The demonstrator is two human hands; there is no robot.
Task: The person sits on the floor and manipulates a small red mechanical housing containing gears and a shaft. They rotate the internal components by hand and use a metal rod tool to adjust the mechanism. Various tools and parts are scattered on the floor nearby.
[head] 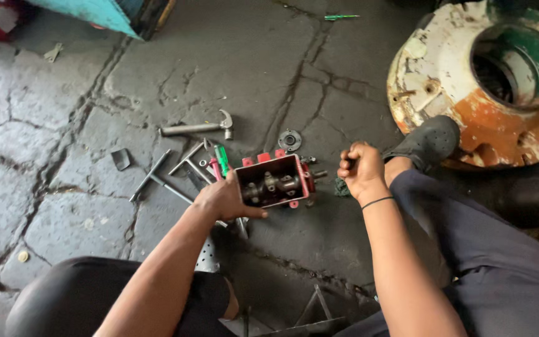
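A red metal housing [277, 180] with dark shafts and gears inside lies open on the cracked stone floor. My left hand [224, 198] grips its left side and steadies it. To the right of the housing, my right hand [361, 170] is closed in a fist around something small and dark that I cannot make out. A dark rag or part [342, 187] lies just under that fist. A black band circles my right wrist.
A hammer [198, 128], a T-handle wrench [157, 178], a green-handled screwdriver [222, 160] and other tools lie left of the housing. A round flange [289, 140] sits behind it. A large rusty white and green drum [488, 81] stands right, beside my black shoe [428, 142].
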